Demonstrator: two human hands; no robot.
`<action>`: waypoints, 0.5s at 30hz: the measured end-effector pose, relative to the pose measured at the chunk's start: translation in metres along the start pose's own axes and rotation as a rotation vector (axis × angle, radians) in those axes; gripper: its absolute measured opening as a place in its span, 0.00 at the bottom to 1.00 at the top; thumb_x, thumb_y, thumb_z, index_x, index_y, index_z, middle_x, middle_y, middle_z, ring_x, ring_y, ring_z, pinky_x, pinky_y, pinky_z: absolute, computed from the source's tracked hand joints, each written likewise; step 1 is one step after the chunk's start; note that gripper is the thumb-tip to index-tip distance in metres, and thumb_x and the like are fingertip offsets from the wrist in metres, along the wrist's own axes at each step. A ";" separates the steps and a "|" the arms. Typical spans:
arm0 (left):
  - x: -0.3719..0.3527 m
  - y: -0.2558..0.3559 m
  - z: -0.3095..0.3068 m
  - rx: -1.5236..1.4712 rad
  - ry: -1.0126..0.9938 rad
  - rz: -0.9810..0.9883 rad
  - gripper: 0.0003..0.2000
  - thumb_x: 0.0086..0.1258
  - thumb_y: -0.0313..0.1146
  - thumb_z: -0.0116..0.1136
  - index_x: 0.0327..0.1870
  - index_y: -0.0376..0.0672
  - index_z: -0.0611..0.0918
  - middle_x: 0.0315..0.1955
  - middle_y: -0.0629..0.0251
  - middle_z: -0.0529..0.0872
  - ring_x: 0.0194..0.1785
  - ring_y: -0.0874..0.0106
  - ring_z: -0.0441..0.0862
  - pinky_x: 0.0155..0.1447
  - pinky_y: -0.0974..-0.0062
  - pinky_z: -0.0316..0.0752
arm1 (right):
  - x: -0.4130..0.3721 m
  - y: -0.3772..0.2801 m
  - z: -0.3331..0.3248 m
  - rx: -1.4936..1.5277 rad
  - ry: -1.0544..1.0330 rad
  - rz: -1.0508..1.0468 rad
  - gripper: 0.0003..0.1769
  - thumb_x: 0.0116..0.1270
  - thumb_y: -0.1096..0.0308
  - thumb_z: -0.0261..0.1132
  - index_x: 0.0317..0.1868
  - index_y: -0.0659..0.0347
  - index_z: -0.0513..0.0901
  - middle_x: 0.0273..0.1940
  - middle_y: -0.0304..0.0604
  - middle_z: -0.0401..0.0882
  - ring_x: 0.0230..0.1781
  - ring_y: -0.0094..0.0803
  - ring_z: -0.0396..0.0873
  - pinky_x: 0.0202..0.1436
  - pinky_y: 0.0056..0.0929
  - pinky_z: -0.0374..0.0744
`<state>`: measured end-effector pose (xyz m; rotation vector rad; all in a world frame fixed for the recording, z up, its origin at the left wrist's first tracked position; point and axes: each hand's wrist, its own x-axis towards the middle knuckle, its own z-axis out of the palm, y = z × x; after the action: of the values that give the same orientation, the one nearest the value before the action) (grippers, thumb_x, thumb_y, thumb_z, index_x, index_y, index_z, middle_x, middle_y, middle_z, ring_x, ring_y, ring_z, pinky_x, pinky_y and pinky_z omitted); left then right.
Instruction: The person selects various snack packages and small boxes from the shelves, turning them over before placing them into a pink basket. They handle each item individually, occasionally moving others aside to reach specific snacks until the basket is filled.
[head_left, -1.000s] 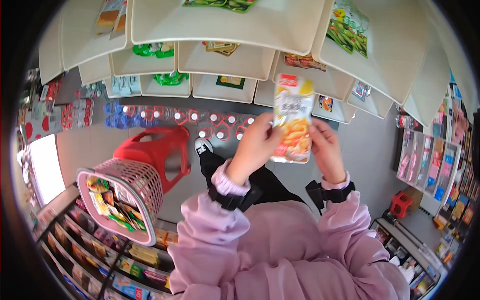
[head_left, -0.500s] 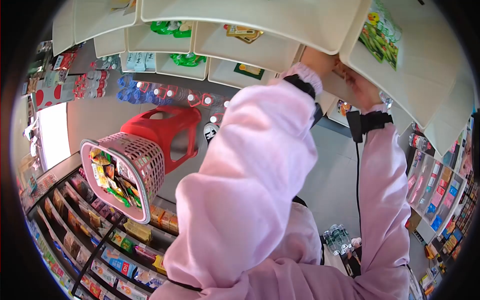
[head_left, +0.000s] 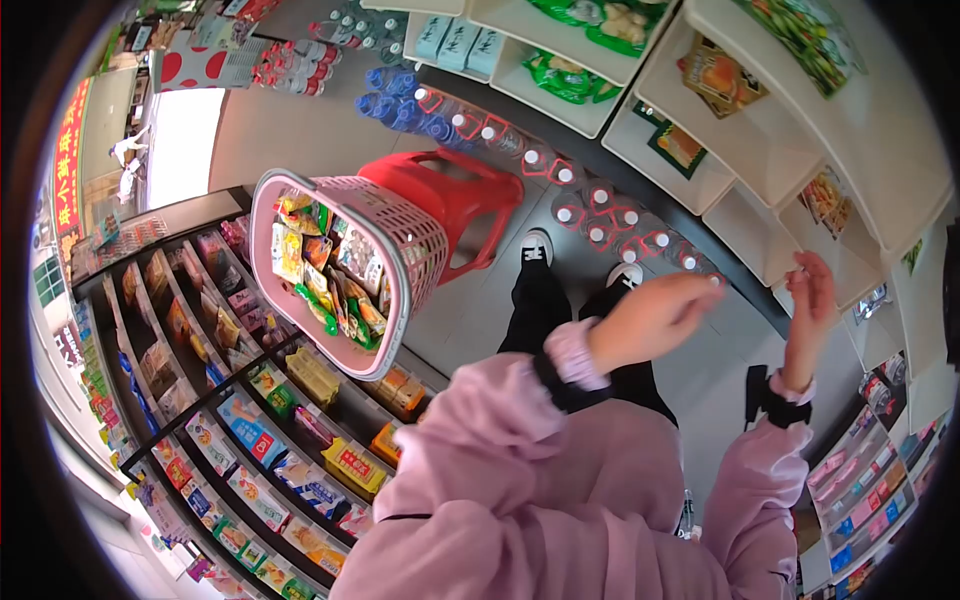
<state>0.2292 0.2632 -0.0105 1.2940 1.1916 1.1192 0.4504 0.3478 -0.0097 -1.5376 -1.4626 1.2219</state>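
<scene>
My left hand [head_left: 652, 320] is in the air above the floor bottles, slightly blurred, its fingers loosely stretched to the right and nothing visible in them. To its right, my right hand [head_left: 812, 305] is raised in front of the lower white bins [head_left: 745, 228]; its fingers are bent a little and apart, and it appears to hold nothing. Nearby bins hold colourful flat packets [head_left: 826, 200], orange-brown packets [head_left: 718, 75] and a dark green packet [head_left: 678, 148]. On the left, a pink basket [head_left: 408, 235] full of snack packets [head_left: 335, 270] rests tilted on a red stool [head_left: 455, 200].
Large water bottles [head_left: 600, 215] stand on the floor along the bins. Low shelves of packaged goods [head_left: 250, 425] fill the left side. Another rack [head_left: 865, 490] is at the right. My shoes [head_left: 537, 245] are between the stool and the bottles.
Both hands have come down and back from among the white bins. My view has swung, so the basket, stool and bins appear further right.
</scene>
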 end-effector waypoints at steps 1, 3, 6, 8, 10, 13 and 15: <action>-0.023 0.000 -0.021 0.038 0.037 -0.031 0.11 0.57 0.17 0.48 0.41 0.37 0.75 0.31 0.60 0.79 0.34 0.69 0.78 0.39 0.76 0.72 | -0.011 -0.009 0.021 0.040 -0.049 0.035 0.15 0.62 0.75 0.54 0.50 0.64 0.70 0.45 0.40 0.73 0.37 0.21 0.71 0.44 0.19 0.69; -0.063 0.012 -0.067 0.083 0.059 -0.161 0.12 0.58 0.15 0.46 0.42 0.36 0.76 0.31 0.61 0.80 0.35 0.71 0.78 0.42 0.79 0.72 | -0.029 -0.023 0.073 0.104 -0.187 0.038 0.14 0.61 0.76 0.55 0.49 0.63 0.70 0.42 0.38 0.74 0.35 0.20 0.70 0.42 0.18 0.69; -0.108 0.042 -0.134 0.054 0.256 -0.272 0.10 0.60 0.17 0.45 0.42 0.35 0.75 0.32 0.61 0.80 0.36 0.73 0.78 0.42 0.79 0.72 | -0.059 -0.058 0.160 -0.003 -0.473 -0.085 0.11 0.60 0.78 0.55 0.44 0.62 0.73 0.38 0.37 0.75 0.30 0.22 0.72 0.36 0.19 0.72; -0.137 0.040 -0.180 0.101 0.471 -0.334 0.09 0.62 0.19 0.46 0.41 0.34 0.75 0.34 0.62 0.79 0.36 0.75 0.78 0.41 0.79 0.72 | -0.076 -0.086 0.213 0.001 -0.708 -0.070 0.11 0.58 0.77 0.57 0.43 0.62 0.73 0.36 0.41 0.75 0.31 0.27 0.75 0.36 0.24 0.74; -0.159 0.032 -0.223 0.127 0.672 -0.373 0.08 0.63 0.21 0.46 0.42 0.34 0.75 0.34 0.63 0.79 0.37 0.77 0.77 0.40 0.81 0.72 | -0.086 -0.113 0.263 -0.066 -0.911 -0.356 0.11 0.56 0.76 0.57 0.42 0.60 0.74 0.36 0.47 0.75 0.36 0.43 0.74 0.41 0.34 0.73; -0.182 0.011 -0.284 0.371 0.774 -0.421 0.09 0.62 0.21 0.47 0.43 0.34 0.75 0.34 0.61 0.79 0.36 0.75 0.77 0.39 0.80 0.72 | -0.114 -0.143 0.337 0.082 -1.035 -0.433 0.13 0.58 0.78 0.54 0.46 0.63 0.72 0.39 0.48 0.75 0.39 0.43 0.75 0.42 0.35 0.73; -0.193 -0.016 -0.318 0.573 0.756 -0.482 0.10 0.61 0.20 0.48 0.44 0.33 0.74 0.34 0.57 0.80 0.36 0.72 0.78 0.39 0.79 0.72 | -0.138 -0.144 0.380 0.328 -1.075 -0.071 0.22 0.60 0.80 0.51 0.56 0.67 0.62 0.48 0.50 0.71 0.51 0.36 0.72 0.53 0.27 0.71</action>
<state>-0.1041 0.0975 -0.0063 0.8843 2.3745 0.9469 0.0550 0.1839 0.0232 -0.5544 -1.7507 2.2760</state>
